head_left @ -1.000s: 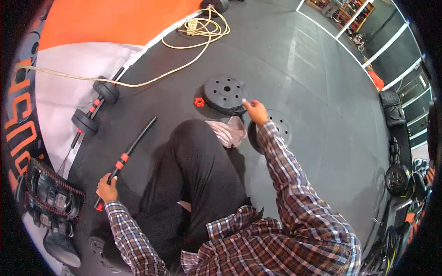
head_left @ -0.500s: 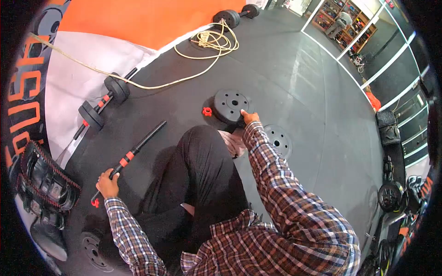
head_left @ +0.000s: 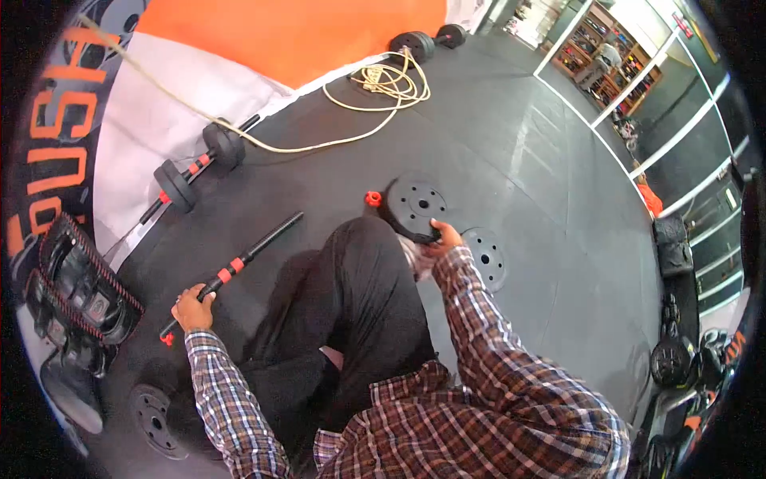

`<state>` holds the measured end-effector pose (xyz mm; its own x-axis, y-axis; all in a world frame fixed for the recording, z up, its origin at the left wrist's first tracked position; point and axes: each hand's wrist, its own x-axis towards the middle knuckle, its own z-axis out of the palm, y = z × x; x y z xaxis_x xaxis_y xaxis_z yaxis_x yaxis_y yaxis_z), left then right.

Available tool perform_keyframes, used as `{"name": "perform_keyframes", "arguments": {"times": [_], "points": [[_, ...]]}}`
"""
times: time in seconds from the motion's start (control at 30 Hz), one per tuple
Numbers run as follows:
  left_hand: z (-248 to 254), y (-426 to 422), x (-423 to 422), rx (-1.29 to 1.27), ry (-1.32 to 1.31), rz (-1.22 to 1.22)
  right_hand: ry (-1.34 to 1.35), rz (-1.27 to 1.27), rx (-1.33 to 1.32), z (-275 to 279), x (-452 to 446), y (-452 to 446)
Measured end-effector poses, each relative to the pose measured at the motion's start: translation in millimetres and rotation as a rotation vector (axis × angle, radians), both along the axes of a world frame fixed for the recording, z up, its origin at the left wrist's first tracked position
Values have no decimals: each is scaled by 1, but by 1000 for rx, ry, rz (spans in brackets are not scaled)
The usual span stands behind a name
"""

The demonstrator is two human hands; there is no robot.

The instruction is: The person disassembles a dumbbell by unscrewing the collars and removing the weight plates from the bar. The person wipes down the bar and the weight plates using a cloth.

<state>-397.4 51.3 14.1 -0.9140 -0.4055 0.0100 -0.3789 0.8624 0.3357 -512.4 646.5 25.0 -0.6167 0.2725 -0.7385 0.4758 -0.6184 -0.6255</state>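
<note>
My left hand [head_left: 194,310] is wrapped round the lower part of a black dumbbell bar [head_left: 259,245] with red bands, which slants up and away from me. A red collar nut [head_left: 167,338] is beside the bar's near end. My right hand [head_left: 447,238] grips the near edge of a round black weight plate [head_left: 420,199], thumb on its top face and fingers hidden beneath. The plate looks tilted; whether it fully clears the floor I cannot tell. A second red collar nut [head_left: 373,199] lies just left of it. Another weight plate [head_left: 485,259] lies flat beside my right wrist.
One more plate [head_left: 158,421] lies by my left knee. Assembled dumbbells [head_left: 194,165] line the wall, with a coiled yellowish cord [head_left: 388,84] near the far one [head_left: 412,46]. Black padded gear [head_left: 84,279] stands at left. A person [head_left: 600,65] is near distant shelves.
My right hand has shifted its grip on the weight plate and drawn it slightly toward me, tilting it. My left hand still holds the bar. The view has shifted a little.
</note>
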Motion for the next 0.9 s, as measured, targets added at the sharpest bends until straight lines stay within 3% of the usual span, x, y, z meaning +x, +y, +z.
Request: {"name": "perform_keyframes", "arguments": {"times": [0.03,0.07,0.27,0.47,0.5,0.53,0.57,0.63,0.7,0.73,0.9], "points": [[2,0,0,5,-25,4,60,-7,95,3,9,-3],[1,-3,0,1,-23,6,214,-5,-44,-49,5,32],[-10,-1,-3,-23,9,-8,277,-118,169,20,44,39],[-15,5,-4,27,-2,-1,213,-160,306,50,90,78],[-16,3,-1,30,-3,7,254,-215,242,49,98,82],[-12,6,2,12,27,1,406,64,-37,25,106,133],[-5,10,4,-13,53,-4,468,173,-302,-6,113,183],[7,14,0,-23,-17,23,370,-223,121,48,138,90],[8,15,-1,-20,-10,47,270,-178,164,6,154,154],[10,15,-1,-13,-11,48,309,-40,155,-9,160,182],[7,12,-6,-5,52,28,-441,613,1941,30,149,155]]}}
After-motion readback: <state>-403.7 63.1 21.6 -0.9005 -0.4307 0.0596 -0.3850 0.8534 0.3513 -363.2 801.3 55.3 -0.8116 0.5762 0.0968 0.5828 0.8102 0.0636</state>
